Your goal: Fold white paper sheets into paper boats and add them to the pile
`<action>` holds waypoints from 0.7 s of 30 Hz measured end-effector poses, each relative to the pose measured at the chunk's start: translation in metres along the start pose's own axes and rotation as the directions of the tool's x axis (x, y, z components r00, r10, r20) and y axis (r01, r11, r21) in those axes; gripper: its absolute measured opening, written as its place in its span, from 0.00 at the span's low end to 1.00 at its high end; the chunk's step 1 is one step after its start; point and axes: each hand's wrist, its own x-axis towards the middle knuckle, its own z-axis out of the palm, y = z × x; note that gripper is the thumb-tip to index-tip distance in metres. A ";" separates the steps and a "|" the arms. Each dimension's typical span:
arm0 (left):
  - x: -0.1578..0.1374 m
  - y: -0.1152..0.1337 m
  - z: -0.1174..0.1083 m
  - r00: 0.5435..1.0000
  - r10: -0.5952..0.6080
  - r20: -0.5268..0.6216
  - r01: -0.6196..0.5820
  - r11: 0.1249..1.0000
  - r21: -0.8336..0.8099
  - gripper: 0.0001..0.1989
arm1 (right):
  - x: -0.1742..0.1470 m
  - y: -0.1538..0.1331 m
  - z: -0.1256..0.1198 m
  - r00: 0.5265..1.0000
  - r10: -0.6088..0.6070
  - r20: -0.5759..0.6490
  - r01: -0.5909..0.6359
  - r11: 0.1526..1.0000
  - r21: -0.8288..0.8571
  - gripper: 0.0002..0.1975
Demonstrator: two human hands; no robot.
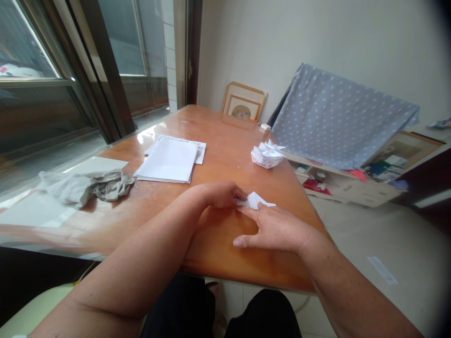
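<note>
A small piece of folded white paper (pixel 254 200) lies on the wooden table near its front right part, with a raised pointed flap in the middle. My left hand (pixel 225 193) is curled at the paper's left end, its fingers closed on that edge. Across the paper's near right side, my right hand (pixel 273 227) rests with fingers stretched flat and the thumb spread away over the table. Part of the paper is hidden under the fingers. Beyond both hands sits a stack of folded white paper pieces with pointed tips (pixel 268 155).
Left of the hands lies a pile of white sheets (pixel 169 162), some with writing. A crumpled grey cloth (pixel 112 184) is farther left on the brown table (pixel 218 239). Near the far right edge stands a small white object (pixel 265 126). A framed picture (pixel 244 104) leans behind the table.
</note>
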 end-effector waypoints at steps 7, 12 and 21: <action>0.000 0.002 -0.001 1.000 -0.005 -0.024 0.005 1.000 0.028 0.17 | -0.005 0.006 0.006 0.999 0.035 0.023 -0.035 0.999 -0.020 0.48; -0.002 0.003 -0.001 1.000 -0.007 -0.027 0.007 1.000 0.006 0.22 | -0.008 0.016 0.005 0.997 0.058 -0.041 -0.057 0.998 0.025 0.48; 0.000 0.012 0.004 0.996 -0.082 -0.031 0.085 0.993 0.086 0.17 | -0.010 0.014 0.019 0.991 0.125 -0.058 -0.126 0.992 -0.022 0.49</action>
